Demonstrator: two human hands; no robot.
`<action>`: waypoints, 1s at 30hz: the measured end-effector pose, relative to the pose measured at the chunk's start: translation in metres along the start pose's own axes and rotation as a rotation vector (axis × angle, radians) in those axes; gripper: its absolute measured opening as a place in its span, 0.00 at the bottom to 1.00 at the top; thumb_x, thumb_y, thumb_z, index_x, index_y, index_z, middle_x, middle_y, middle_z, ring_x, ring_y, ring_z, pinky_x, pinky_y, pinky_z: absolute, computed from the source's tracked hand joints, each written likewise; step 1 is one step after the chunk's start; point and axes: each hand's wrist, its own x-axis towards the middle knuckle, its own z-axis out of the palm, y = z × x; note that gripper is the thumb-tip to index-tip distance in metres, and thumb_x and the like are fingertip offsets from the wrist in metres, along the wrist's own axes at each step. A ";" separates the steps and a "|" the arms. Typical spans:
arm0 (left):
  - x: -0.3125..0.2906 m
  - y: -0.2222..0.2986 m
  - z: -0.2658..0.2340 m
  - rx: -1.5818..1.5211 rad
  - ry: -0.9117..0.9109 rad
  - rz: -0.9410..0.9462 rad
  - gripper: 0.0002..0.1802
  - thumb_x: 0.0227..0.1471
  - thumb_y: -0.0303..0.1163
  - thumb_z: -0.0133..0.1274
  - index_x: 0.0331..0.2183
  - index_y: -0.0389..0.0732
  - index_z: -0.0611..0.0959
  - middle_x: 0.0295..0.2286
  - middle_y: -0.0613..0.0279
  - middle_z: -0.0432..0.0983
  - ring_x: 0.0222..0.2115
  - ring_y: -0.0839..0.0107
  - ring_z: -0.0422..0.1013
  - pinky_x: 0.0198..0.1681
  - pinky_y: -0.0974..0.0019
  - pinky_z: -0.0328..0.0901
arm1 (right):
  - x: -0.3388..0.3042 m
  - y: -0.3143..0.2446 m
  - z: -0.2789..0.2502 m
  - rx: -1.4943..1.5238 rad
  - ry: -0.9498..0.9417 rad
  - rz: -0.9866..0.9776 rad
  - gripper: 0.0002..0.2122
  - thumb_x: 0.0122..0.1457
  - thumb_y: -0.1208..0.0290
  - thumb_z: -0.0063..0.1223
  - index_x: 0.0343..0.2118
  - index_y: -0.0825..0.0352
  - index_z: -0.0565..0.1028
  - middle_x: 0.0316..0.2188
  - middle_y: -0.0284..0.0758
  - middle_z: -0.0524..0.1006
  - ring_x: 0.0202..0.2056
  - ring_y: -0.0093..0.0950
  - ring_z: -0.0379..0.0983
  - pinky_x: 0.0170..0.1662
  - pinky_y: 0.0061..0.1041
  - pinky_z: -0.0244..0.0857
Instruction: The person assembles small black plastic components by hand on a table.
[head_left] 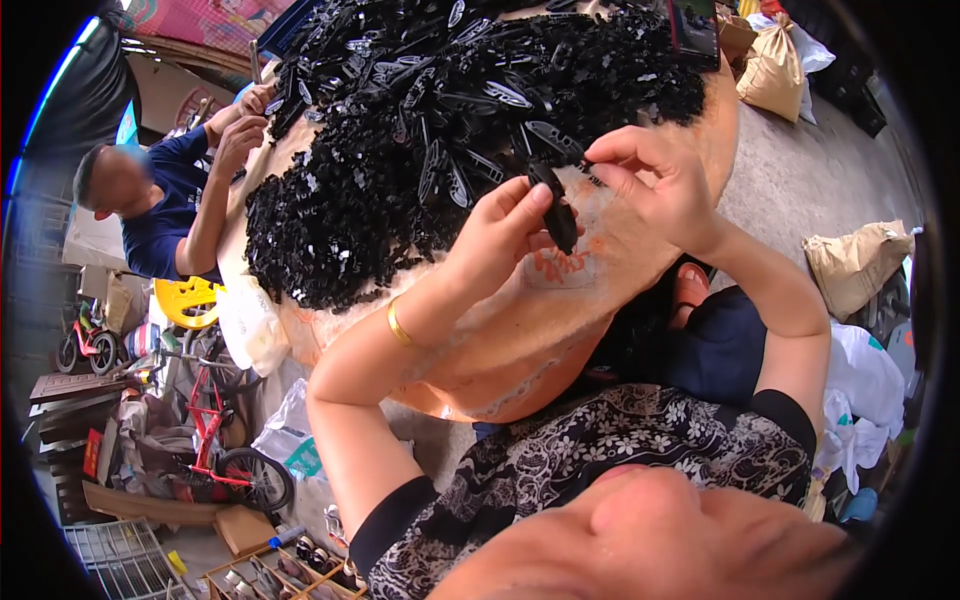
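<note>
My left hand (508, 218) is closed on a long, narrow black plastic piece (560, 217), with the thumb lying along it. To its right, my right hand (655, 182) pinches a small black toothed plastic piece (589, 173) between thumb and fingertips. The two pieces are close together but look apart. Just beyond my hands lies a big heap of small black plastic pieces (320, 225), with long oval black frames (430, 170) scattered over it. The heap covers much of a rounded table with a peach-coloured cover (480, 365).
Across the table at the left, a person in a dark blue shirt (160, 235) handles pieces with both hands. A dark box (693, 35) stands at the far right of the table. Sacks (775, 70) sit on the floor beyond; a red bicycle (207, 420) stands at the left.
</note>
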 end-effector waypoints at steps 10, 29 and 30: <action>0.004 0.001 -0.012 -0.338 -0.212 -0.309 0.19 0.62 0.40 0.36 0.39 0.32 0.71 0.29 0.51 0.76 0.21 0.69 0.73 0.20 0.73 0.68 | 0.003 0.005 0.001 -0.229 -0.265 -0.527 0.15 0.34 0.83 0.56 0.30 0.66 0.77 0.33 0.33 0.77 0.36 0.34 0.71 0.35 0.27 0.69; -0.011 0.011 0.005 0.804 -0.064 0.212 0.22 0.45 0.30 0.54 0.44 0.34 0.75 0.28 0.50 0.77 0.26 0.69 0.74 0.30 0.67 0.67 | -0.007 0.001 0.004 -0.264 -0.232 -0.270 0.13 0.42 0.74 0.55 0.35 0.68 0.75 0.33 0.36 0.76 0.37 0.36 0.71 0.40 0.31 0.67; -0.012 0.015 0.009 0.836 -0.057 0.182 0.21 0.46 0.29 0.54 0.44 0.34 0.75 0.27 0.49 0.77 0.25 0.68 0.74 0.30 0.67 0.67 | -0.009 0.004 0.001 -0.220 -0.315 -0.142 0.15 0.43 0.73 0.56 0.37 0.68 0.74 0.34 0.38 0.76 0.37 0.37 0.71 0.40 0.32 0.66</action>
